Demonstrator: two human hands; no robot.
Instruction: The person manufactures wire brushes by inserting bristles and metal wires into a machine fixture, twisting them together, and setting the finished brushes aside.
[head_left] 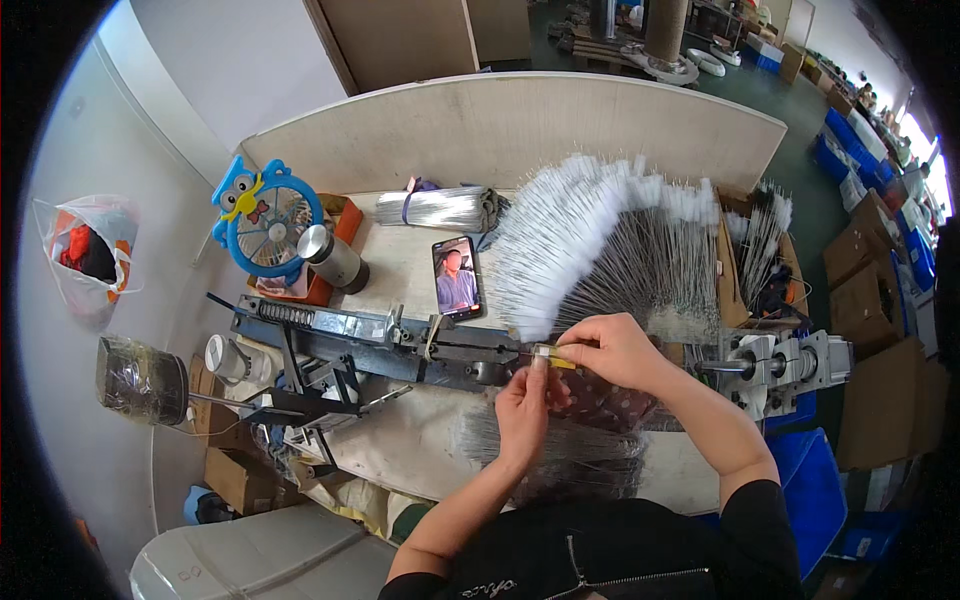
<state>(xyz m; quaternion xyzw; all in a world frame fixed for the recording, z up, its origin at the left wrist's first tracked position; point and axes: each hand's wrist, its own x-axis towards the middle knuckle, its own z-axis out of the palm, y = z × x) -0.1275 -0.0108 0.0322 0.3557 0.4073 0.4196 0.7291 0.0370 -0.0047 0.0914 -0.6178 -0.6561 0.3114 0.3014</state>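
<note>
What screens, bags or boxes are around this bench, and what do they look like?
Phone: propped mid-bench behind the machine, upright black slab, lit screen showing a person.
Plastic bag: hanging on the left wall, clear, red and dark contents.
Cardboard boxes: stacked at right, brown.
Blue crates: lower right, by the bench.

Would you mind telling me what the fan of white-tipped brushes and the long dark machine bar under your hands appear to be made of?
The fanned white-tipped brushes look like thin grey wire stems with fuzzy white bristle tips, probably synthetic fibre. The long dark machine bar seems painted or blued metal, judging by its dull sheen and bolted fittings. The left hand and right hand pinch a small yellowish piece; material unclear.
</note>
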